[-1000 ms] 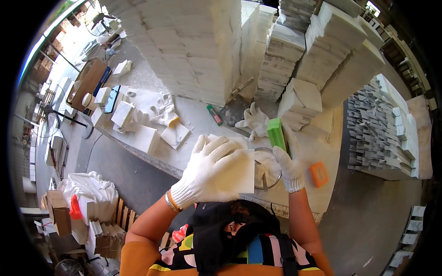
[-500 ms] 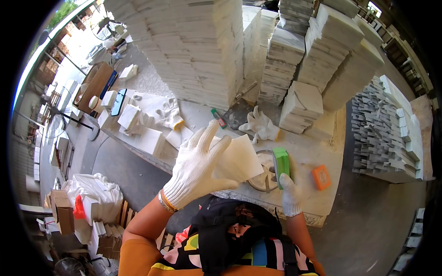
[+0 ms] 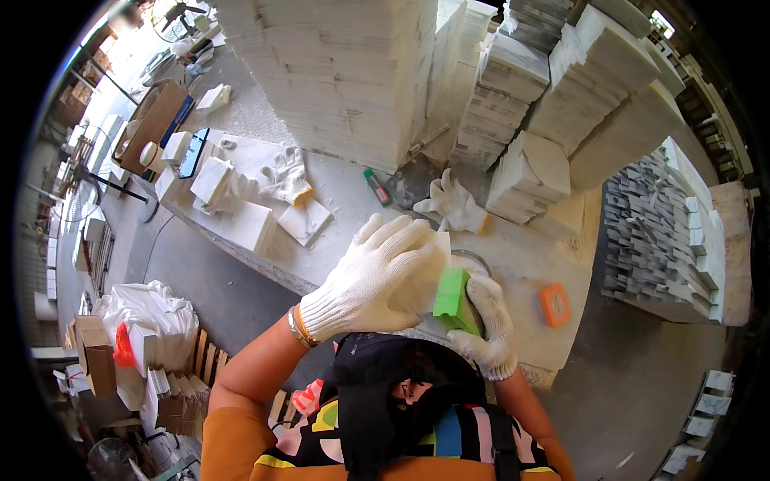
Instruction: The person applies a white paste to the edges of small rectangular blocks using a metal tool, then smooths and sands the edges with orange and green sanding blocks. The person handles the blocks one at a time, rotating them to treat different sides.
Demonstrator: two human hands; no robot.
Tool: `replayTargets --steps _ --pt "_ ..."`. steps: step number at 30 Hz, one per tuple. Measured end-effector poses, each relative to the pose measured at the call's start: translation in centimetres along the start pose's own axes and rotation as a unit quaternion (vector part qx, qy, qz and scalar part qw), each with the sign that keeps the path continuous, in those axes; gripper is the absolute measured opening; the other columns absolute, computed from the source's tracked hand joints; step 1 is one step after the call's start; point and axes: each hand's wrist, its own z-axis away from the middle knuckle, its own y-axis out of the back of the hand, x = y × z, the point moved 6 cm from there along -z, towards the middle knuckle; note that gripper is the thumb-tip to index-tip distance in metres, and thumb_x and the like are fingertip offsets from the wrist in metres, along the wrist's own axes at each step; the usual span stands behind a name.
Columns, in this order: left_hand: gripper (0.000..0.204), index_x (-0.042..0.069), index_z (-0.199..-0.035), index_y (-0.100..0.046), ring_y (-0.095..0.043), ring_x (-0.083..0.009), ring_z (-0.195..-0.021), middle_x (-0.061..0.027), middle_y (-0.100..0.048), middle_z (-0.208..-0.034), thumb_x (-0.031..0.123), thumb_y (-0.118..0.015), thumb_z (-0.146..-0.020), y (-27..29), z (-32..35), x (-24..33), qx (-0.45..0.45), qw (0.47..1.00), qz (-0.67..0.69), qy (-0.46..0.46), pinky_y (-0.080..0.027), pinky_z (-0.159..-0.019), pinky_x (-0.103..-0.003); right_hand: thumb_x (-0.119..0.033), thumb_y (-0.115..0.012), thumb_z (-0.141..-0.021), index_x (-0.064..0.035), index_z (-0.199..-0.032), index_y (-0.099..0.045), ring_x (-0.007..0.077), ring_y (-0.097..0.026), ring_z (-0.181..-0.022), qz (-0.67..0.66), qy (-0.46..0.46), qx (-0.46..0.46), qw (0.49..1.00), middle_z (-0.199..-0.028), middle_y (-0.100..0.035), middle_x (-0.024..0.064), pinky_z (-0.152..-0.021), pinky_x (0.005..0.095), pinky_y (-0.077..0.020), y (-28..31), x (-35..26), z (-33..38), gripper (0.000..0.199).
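Note:
My left hand [image 3: 373, 272], in a white knit glove, lies across a pale square stone tile [image 3: 437, 260]. Its fingers reach toward the tile's far edge, with the thumb along the near side; much of the tile is hidden under the hand. In my right hand [image 3: 487, 325], also gloved, is a bright green block [image 3: 455, 297], gripped at its right side beside the tile's right edge. Behind it shows part of a round rim [image 3: 475, 258] on the worktable [image 3: 513, 268]. Right of that hand rests an orange block [image 3: 554, 305].
Spare white gloves [image 3: 453, 203], a small green-and-red item [image 3: 376, 187] and a flat tile [image 3: 305, 221] lie on the table. A phone [image 3: 193, 153] leans among white blocks at left. Tall stone stacks [image 3: 321, 80] rise behind; thin grey pieces [image 3: 654, 236] are piled at right.
The green block has come left and nearer, tilting, with my right hand now around its right side. My left hand has moved right over the tile, its fingers drawn together.

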Motion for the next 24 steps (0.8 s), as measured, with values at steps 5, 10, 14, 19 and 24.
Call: replayTargets --steps 5,10,14,19,24 --pt "0.088 0.009 -0.136 -0.055 -0.042 -0.0446 -0.142 -0.0212 -0.048 -0.149 0.033 -0.089 -0.058 -0.9 0.3 -1.2 0.009 1.000 0.028 0.000 -0.025 -0.120 -0.065 -0.020 -0.080 -0.083 -0.0021 -0.148 -0.051 0.0358 -0.051 -0.133 -0.043 -0.055 0.038 0.997 -0.145 -0.051 0.0197 -0.113 0.0418 -0.0398 -0.3 4.6 -7.0 0.074" --pt "0.081 0.007 -0.130 -0.058 -0.045 -0.0413 -0.137 -0.0189 -0.051 -0.144 0.031 -0.088 -0.058 -0.6 0.2 -1.1 0.037 0.999 0.022 0.009 -0.029 -0.118 -0.060 -0.019 -0.081 -0.082 -0.0060 -0.148 -0.052 0.0379 -0.051 -0.133 -0.005 -0.014 0.010 1.000 -0.145 -0.050 0.0199 -0.113 0.0451 -0.0397 0.1 2.1 -3.9 0.074" --pt "0.083 0.008 -0.132 -0.058 -0.045 -0.0418 -0.137 -0.0198 -0.050 -0.145 0.030 -0.088 -0.057 -0.5 -0.2 -0.7 0.043 0.999 0.027 -0.016 -0.029 -0.117 -0.060 -0.021 -0.083 -0.078 -0.0073 -0.146 -0.054 0.0410 -0.055 -0.128 0.033 0.055 -0.009 0.998 -0.141 -0.054 0.0209 -0.109 0.0487 -0.0437 0.2 -0.9 0.4 0.076" --pt "0.083 0.009 -0.132 -0.057 -0.044 -0.0427 -0.140 -0.0203 -0.050 -0.147 0.031 -0.089 -0.058 -0.6 -0.7 -1.3 0.025 0.999 0.031 -0.007 -0.029 -0.118 -0.061 -0.020 -0.083 -0.079 -0.0050 -0.144 -0.055 0.0372 -0.056 -0.125 0.018 -0.010 0.054 0.998 -0.139 -0.055 0.0196 -0.107 0.0447 -0.0451 0.7 3.7 -7.4 0.072" --pt "0.081 0.010 -0.132 -0.058 -0.043 -0.0430 -0.141 -0.0210 -0.050 -0.148 0.032 -0.089 -0.059 -1.4 -0.8 -2.0 0.037 0.999 0.029 0.013 -0.027 -0.119 -0.063 -0.022 -0.082 -0.079 -0.0068 -0.148 -0.052 0.0372 -0.053 -0.130 0.062 0.005 -0.011 0.998 -0.143 -0.052 0.0210 -0.111 0.0449 -0.0417 1.0 2.6 -5.4 0.077"
